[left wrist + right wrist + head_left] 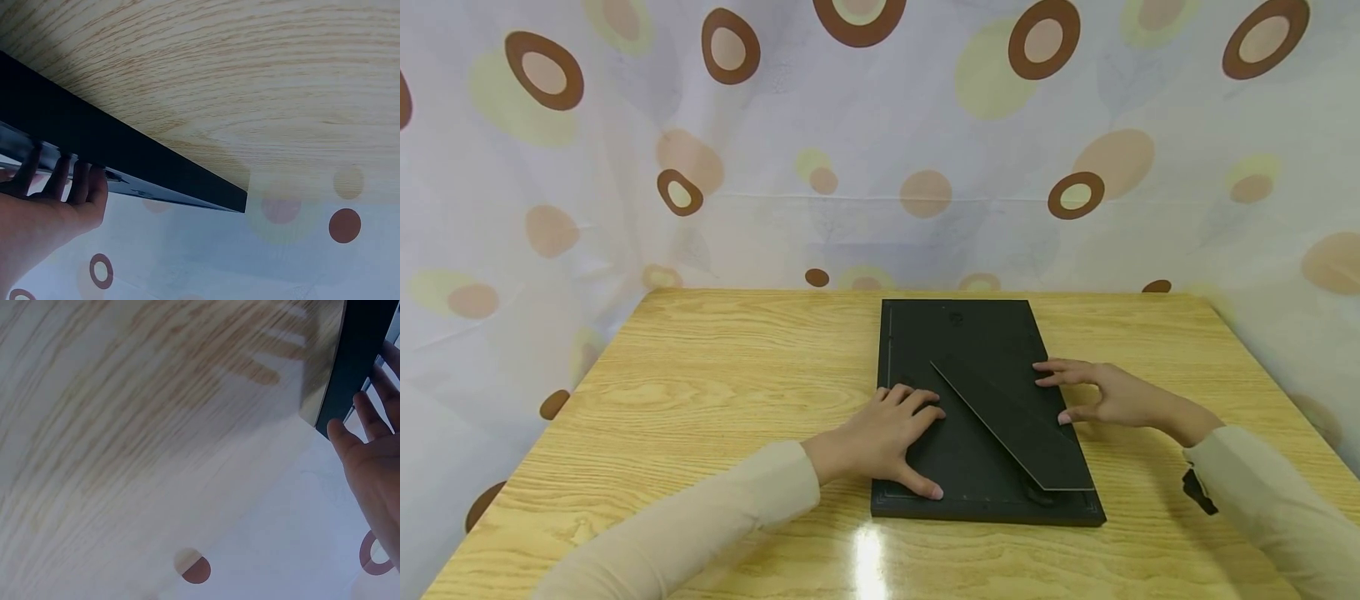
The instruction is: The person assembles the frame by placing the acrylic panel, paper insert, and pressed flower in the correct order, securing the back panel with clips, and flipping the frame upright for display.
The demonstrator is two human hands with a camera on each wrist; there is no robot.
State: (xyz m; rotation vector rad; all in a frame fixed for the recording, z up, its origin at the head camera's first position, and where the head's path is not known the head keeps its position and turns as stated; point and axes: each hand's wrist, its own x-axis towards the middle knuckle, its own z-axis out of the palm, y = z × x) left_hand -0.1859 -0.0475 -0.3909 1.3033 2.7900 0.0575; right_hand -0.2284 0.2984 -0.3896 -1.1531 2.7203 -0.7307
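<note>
A black picture frame lies on the table with its back upward. Slanting across that back is its black easel stand, the lower end near the frame's bottom right corner. My left hand rests on the left part of the back, fingers spread and thumb near the bottom edge. At the right edge, my right hand has its fingertips on or close to the frame, thumb apart from the fingers. In the left wrist view the frame's side runs past the fingers. The right wrist view shows its dark edge beside the fingers.
The wood-grain table extends on both sides of the frame. Behind it and at both sides hangs a white curtain with brown, peach and yellow spots. A dark band shows at the right wrist.
</note>
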